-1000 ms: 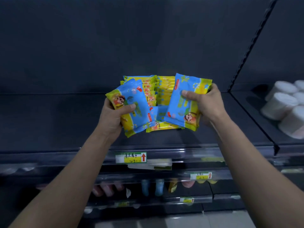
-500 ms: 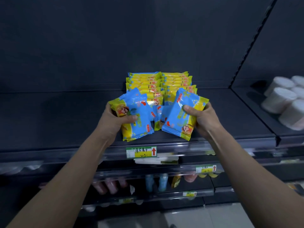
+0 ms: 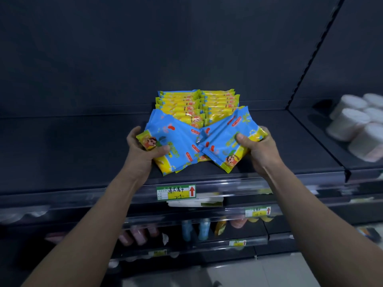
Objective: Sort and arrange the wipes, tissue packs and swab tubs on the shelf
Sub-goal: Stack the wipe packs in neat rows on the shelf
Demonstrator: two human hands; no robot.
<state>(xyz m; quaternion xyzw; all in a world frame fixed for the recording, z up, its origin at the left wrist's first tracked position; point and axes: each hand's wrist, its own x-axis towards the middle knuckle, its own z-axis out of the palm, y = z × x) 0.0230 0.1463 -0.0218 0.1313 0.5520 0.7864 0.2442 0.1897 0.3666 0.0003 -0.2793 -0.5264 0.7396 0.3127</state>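
Note:
My left hand grips a small bunch of blue-and-yellow wipe packs by their left end, thumb on top. My right hand grips another bunch of the same packs by the right end. Both bunches are tilted inward and meet in the middle, low over the front of the dark shelf. Behind them two neat rows of yellow wipe packs lie stacked toward the back panel. White round tubs lie on the neighbouring shelf at the right, blurred.
A price label with a red arrow sits on the shelf's front rail below the packs. Lower shelves hold flat white packs, blue bottles and pink items. A slanted divider separates the right shelf bay.
Both hands have lowered their bunches toward the shelf front and turned them flatter, inner ends now meeting. The stacked rows behind show more fully.

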